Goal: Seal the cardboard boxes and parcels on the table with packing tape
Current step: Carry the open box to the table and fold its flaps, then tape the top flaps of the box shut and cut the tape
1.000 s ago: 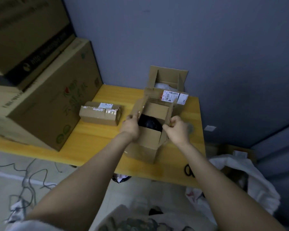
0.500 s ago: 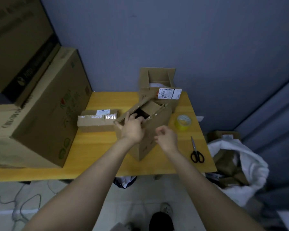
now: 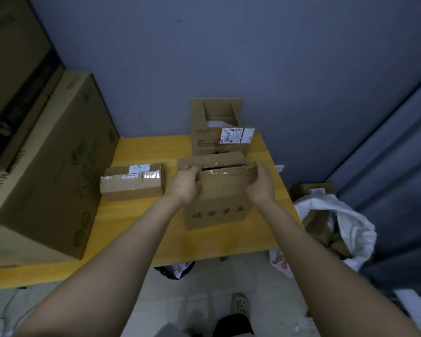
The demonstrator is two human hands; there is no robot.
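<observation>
A brown cardboard box (image 3: 216, 205) stands in the middle of the yellow table (image 3: 136, 215), its top flaps folded nearly shut with a dark slit between them. My left hand (image 3: 186, 183) grips the left end of the near flap. My right hand (image 3: 261, 182) holds the right end of the same flap. Behind it stands an open box (image 3: 216, 139) with a white shipping label. A small taped parcel (image 3: 131, 182) lies to the left. No tape roll or scissors are in view.
Large stacked cartons (image 3: 41, 154) fill the table's left side. A white sack (image 3: 336, 229) with cardboard pieces sits on the floor at the right. A blue wall runs behind the table. Cables lie on the floor at the left.
The box was turned square to me and its flaps were folded down over the dark contents. Both hands moved to the flap's ends. The view shifted; tape roll and scissors left sight.
</observation>
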